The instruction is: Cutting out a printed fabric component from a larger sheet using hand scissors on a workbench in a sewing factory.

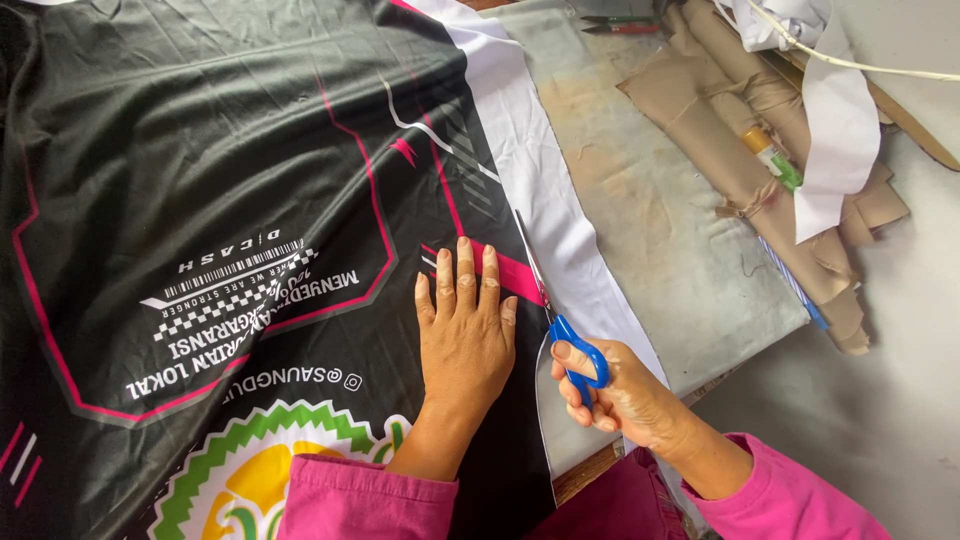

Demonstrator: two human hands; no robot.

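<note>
Blue-handled scissors [548, 300], blades pointing away, up-left

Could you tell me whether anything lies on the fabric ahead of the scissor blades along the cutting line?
Nothing visible does. The scissors in the right hand point up the white edge of the black printed fabric; the left hand lies flat beside the blades, not ahead of them.

Packages: small tube [772, 155], orange and white with green end, upper right, lying among tan rolls [735, 150] | Labels: only tube's own wrap | Signs: none | Screens: none
</note>
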